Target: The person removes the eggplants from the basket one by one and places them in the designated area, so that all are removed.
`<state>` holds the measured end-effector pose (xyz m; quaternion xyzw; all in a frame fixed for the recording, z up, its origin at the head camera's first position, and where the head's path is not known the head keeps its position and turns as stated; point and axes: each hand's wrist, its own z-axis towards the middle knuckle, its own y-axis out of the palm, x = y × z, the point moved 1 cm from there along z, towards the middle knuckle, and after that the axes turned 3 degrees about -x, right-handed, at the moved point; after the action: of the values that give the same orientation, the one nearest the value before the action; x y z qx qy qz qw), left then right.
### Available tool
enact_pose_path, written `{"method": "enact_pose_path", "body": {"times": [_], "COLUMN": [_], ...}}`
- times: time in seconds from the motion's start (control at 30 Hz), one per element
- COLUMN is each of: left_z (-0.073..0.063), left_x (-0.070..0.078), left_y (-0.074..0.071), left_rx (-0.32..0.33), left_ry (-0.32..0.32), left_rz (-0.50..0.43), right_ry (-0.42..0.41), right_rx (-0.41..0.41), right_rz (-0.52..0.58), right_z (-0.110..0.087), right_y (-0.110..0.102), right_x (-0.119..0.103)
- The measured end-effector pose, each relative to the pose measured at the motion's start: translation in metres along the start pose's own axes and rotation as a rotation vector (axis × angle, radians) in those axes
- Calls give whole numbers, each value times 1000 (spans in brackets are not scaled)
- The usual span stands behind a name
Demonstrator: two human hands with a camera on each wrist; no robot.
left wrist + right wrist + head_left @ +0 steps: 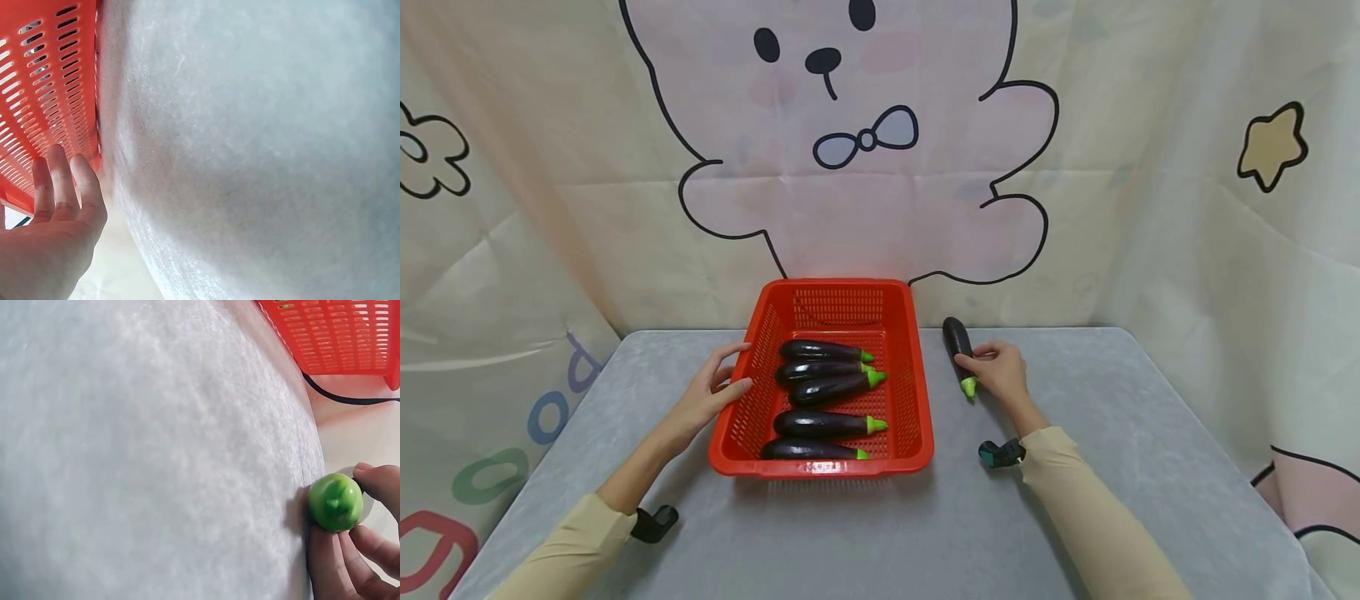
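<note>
Head view shows us the right hand (pixel 1000 372) pinching one eggplant (pixel 957 337) between thumb and fingers, to the right of the red basket (pixel 760 467); we cannot tell if this eggplant touches the tabletop (pixel 865 533). The left hand (pixel 709 393) has its fingers apart and extended, at the basket's left side. Inside it, we count five more eggplants (pixel 820 425).

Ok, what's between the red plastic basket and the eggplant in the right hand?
The head view shows only bare grey tabletop between the red plastic basket and the eggplant in the right hand.
</note>
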<state>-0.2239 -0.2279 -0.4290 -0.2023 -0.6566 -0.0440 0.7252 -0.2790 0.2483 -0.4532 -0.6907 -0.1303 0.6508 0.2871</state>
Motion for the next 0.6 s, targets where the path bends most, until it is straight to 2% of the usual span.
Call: {"method": "enact_pose_path", "body": {"times": [0.33, 0.6], "left_z": [2, 2], "left_x": [-3, -4], "left_y": [-1, -2], "left_rx": [5, 2], "left_ry": [-4, -12], "left_rz": [5, -8], "right_ry": [-11, -21], "right_rx": [35, 30], "right_rz": [52, 69], "right_z": [-2, -2], "right_y": [6, 7], "right_x": [-6, -5]}}
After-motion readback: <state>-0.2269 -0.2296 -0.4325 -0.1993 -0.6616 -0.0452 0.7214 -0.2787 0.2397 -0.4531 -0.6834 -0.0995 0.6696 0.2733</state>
